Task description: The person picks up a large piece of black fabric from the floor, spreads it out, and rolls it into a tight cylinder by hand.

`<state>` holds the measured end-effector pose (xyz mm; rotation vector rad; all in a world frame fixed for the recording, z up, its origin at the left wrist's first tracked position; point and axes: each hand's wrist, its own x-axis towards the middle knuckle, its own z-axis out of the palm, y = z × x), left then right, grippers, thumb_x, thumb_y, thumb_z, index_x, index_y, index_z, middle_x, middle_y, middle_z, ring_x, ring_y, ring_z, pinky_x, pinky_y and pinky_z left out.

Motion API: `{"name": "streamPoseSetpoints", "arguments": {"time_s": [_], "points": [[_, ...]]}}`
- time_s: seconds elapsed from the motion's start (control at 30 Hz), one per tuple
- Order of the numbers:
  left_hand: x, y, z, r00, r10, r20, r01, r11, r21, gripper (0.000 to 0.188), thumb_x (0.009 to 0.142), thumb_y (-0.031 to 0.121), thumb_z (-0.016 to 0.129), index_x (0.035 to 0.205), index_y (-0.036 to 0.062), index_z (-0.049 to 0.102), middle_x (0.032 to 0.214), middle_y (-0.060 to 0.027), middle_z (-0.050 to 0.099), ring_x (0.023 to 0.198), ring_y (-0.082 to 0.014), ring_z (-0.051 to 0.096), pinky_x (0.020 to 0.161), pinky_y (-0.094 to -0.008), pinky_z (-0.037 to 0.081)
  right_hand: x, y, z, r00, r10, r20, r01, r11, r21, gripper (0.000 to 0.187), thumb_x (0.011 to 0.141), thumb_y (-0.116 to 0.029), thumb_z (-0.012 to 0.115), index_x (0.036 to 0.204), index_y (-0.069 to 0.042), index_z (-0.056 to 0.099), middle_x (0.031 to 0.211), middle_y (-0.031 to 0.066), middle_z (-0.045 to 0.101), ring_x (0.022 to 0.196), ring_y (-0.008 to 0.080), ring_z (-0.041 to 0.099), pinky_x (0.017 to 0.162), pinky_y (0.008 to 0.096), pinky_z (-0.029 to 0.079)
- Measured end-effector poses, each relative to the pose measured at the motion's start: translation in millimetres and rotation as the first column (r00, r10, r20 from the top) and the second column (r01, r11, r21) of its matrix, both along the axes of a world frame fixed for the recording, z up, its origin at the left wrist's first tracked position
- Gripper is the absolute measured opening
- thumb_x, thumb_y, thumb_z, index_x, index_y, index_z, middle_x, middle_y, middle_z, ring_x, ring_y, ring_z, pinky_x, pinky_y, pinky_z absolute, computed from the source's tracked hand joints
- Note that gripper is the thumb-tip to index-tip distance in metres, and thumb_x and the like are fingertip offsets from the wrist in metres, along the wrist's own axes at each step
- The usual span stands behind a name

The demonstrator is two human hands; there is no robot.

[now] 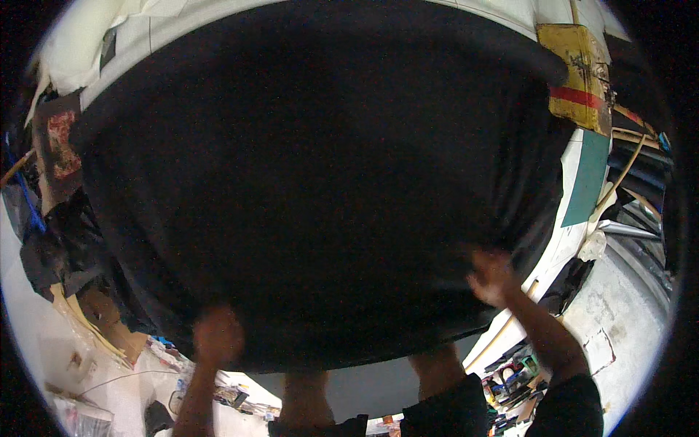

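A large sheet of black fabric [328, 182] lies spread over a broad table, with its near edge hanging in front of my legs. My left hand [218, 333] is at the fabric's near left edge, smeared by motion, so its fingers cannot be made out. Farther right, my right hand [491, 277] is over the fabric near its right side. Its fingers are apart and nothing shows in them. Folds run down the fabric's right part, beyond that hand.
A worn yellow box [579, 76] with a red band stands at the far right corner, by a green panel [587, 178]. A dark block with a reddish face [62, 142] sits at the left edge. White material [160, 25] lies beyond the fabric. Assorted clutter [513, 379] covers the floor at lower right.
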<state>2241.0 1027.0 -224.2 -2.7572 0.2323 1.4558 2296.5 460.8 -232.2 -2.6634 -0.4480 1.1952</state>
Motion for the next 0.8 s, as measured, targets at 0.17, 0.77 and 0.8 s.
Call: {"name": "streamPoseSetpoints", "arguments": {"time_s": [0.17, 0.77, 0.8], "points": [[-109, -6, 59, 0.447, -0.076, -0.891, -0.374, 0.889, -0.264, 0.047, 0.09, 0.048, 0.055, 0.11, 0.008, 0.069, 0.115, -0.0189, 0.065, 0.113, -0.0335, 0.058, 0.099, -0.0448, 0.043, -64, 5, 60, 0.322, 0.026, -0.946, 0.039, 0.998, 0.04, 0.057, 0.085, -0.051, 0.063, 0.117, -0.004, 0.06, 0.106, 0.0197, 0.066, 0.099, 0.0328, 0.063, 0.088, 0.0407, 0.049], [333, 51, -283, 0.803, 0.351, 0.482, -0.304, 0.936, -0.177, 0.074, 0.081, 0.037, 0.07, 0.143, 0.0145, 0.036, 0.15, -0.0209, 0.029, 0.124, -0.0416, 0.047, 0.101, -0.0466, 0.04, 354, 20, -256, 0.938, -0.039, 0.344, 0.112, 0.974, -0.195, 0.07, 0.082, -0.044, 0.067, 0.139, -0.015, 0.039, 0.142, 0.0213, 0.04, 0.13, 0.0394, 0.039, 0.102, 0.0504, 0.036], [333, 45, -290, 0.811, 0.349, 0.469, -0.296, 0.937, -0.185, 0.074, 0.081, 0.037, 0.07, 0.143, 0.0145, 0.036, 0.15, -0.0209, 0.029, 0.124, -0.0416, 0.047, 0.101, -0.0466, 0.04, 369, 8, -247, 0.945, -0.193, 0.265, 0.234, 0.963, -0.135, 0.082, 0.081, -0.045, 0.068, 0.148, -0.018, 0.028, 0.149, 0.0177, 0.034, 0.139, 0.0376, 0.028, 0.11, 0.0552, 0.028]]}}
